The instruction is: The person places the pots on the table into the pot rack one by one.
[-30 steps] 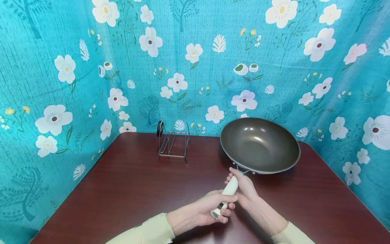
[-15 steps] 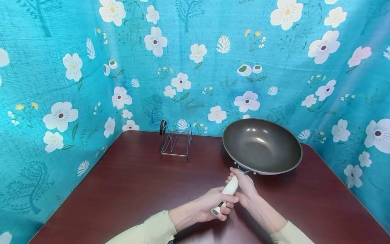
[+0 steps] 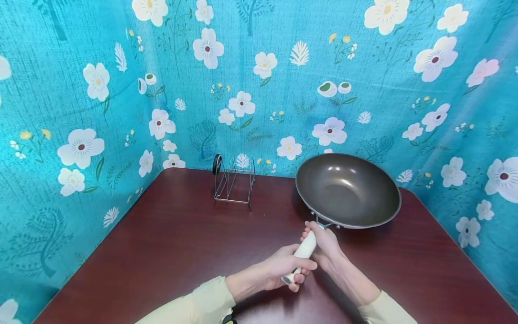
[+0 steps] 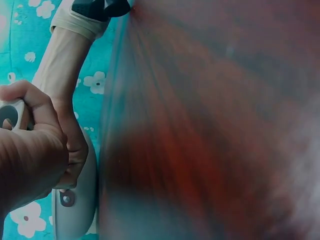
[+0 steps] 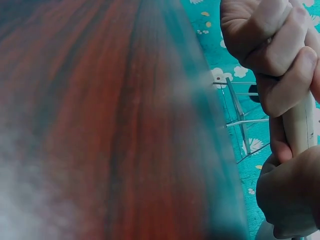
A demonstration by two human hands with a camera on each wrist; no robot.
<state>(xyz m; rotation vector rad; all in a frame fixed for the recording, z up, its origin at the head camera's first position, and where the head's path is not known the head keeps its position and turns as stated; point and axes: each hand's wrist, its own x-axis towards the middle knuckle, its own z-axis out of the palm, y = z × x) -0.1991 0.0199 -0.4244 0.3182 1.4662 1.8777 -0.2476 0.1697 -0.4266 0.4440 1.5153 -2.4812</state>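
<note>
Floral turquoise cloth (image 3: 279,81) hung round the table (image 3: 178,238) suggests a makeshift booth.

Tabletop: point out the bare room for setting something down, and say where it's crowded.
The table is barest between the left curtain, the wire rack and the left hand. A narrower gap separates the rack and the wok. Bare table also shows right of the right hand, nearer than the wok. Crowded: around the handle, which both hands grip.

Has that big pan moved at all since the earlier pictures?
No, not noticeably: in the head view, the pan keeps about the same gap to the wire rack, while the left hand and right hand grip its handle.
</note>
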